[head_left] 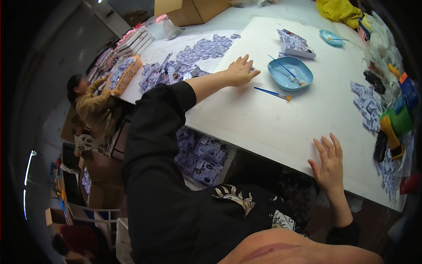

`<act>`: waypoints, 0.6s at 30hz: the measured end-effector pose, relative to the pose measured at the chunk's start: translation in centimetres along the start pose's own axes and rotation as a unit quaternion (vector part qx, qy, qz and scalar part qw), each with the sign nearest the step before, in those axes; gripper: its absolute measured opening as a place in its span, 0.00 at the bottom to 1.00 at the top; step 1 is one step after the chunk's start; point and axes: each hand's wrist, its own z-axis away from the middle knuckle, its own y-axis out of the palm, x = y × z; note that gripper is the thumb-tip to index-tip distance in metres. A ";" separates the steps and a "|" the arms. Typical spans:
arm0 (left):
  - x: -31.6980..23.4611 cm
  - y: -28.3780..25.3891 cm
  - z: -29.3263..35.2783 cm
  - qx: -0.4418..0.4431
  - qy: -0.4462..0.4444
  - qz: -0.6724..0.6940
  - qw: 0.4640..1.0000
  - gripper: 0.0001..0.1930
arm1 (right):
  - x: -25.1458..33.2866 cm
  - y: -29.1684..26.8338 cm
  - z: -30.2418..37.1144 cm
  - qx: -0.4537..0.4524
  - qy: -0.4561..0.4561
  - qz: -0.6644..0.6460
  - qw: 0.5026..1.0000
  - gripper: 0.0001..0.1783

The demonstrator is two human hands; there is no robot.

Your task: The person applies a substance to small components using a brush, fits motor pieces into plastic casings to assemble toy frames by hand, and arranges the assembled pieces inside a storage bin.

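My left hand point(241, 72) stretches out over the white table board point(246, 116), palm down and fingers apart, with nothing visible in it. Just to its right are a blue-handled brush point(272, 93) lying on the board and a light blue bowl point(303, 67). A second thin blue brush point(282, 66) rests in that bowl, beside some whitish stuff. At the table's near edge, my right hand point(329, 165) has its fingers spread and holds nothing. Left of my left hand lie heaps of small purple-and-white printed pieces point(202, 50).
Farther back are a white tray of printed pieces point(299, 47), a smaller blue dish point(331, 38) and a cardboard box point(191, 11). Tape rolls point(399, 119) and plastic bags crowd the right edge. On the left, a co-worker point(94, 103) handles an orange crate point(127, 75).
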 end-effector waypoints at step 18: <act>-17.2 6.9 16.9 -0.281 0.242 0.346 0.862 0.26 | 1.1 0.0 1.1 -0.034 0.030 -0.006 0.999 0.24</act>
